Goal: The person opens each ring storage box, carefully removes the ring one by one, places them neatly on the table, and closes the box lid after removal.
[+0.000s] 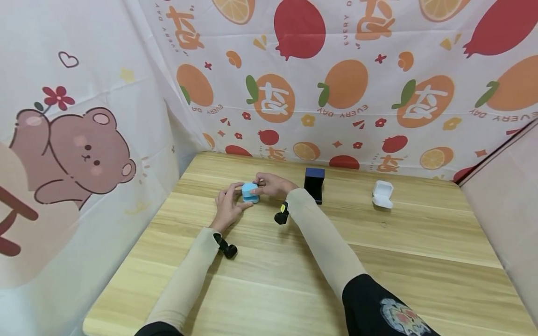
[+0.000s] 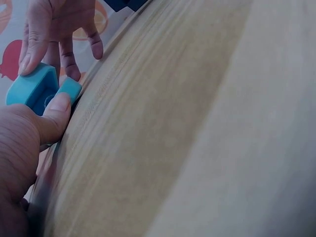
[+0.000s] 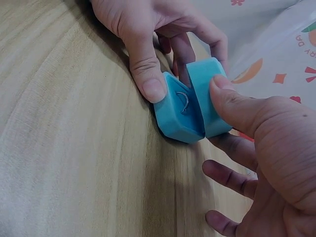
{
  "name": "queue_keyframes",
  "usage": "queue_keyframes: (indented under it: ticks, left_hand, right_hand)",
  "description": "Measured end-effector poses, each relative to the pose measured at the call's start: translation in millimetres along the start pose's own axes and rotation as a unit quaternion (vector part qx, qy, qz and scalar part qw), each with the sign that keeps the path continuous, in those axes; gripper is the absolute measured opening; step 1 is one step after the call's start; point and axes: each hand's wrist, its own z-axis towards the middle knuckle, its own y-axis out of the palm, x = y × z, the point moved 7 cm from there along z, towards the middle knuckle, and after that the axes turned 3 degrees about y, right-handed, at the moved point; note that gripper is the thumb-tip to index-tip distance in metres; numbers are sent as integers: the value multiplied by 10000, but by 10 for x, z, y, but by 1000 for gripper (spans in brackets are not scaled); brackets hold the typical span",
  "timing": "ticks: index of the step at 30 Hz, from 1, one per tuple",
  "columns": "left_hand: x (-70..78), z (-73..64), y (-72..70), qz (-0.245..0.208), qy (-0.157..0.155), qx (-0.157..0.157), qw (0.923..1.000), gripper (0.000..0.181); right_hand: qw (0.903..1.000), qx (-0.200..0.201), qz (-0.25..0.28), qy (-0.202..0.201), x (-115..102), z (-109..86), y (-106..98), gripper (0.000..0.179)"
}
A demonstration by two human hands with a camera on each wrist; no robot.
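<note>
A light blue ring box (image 1: 250, 192) is near the left back of the table, with its lid (image 3: 210, 98) partly raised. Inside the base sits a silver ring (image 3: 183, 102). My left hand (image 1: 228, 208) grips the base from the left, its thumb on the front edge. From the other side my right hand (image 1: 274, 186) pinches the lid between thumb and fingers. Its lower fingers are spread away from the box in the right wrist view.
To the right of my right hand stands a dark blue and black box (image 1: 314, 184), opened. Farther right is an open white ring box (image 1: 382, 194). Behind the wooden table (image 1: 378, 261) hangs a fruit-print cloth (image 1: 302, 93).
</note>
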Motion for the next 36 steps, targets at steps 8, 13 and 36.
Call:
queue_keyframes:
  ticks: [8,13,36]
  left_hand:
    - [44,-19,-41,-29,4,-18,10000,65]
    - [53,-11,-43,-27,-10,-7,10000,66]
    - [70,-37,-40,21,-7,-99,9999,67]
  right_hand:
    - [10000,-27,-63,52,-3,18,0,28]
    - [10000,-22,-20,16,-9,12,-10,26]
    - [9998,25,-56,195,5,7,0,29]
